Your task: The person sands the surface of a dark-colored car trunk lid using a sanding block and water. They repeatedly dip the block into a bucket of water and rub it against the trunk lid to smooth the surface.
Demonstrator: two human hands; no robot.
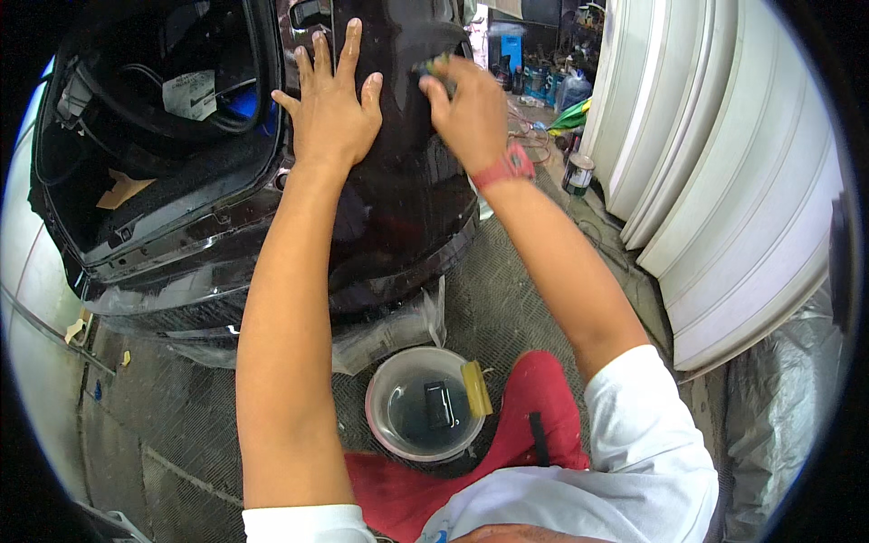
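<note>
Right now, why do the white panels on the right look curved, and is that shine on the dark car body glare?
Head view: the fisheye lens bends the stacked white panels toward the rim, and the corners go black. The glossy dark car panel reflects light and the left hand pressed flat on it. The right hand looks slightly blurred.

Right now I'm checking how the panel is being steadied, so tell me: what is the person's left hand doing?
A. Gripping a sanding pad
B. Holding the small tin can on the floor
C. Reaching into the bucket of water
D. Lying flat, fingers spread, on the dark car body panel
D: the left hand lies open and flat against the dark car body panel, away from the bucket below.
</note>
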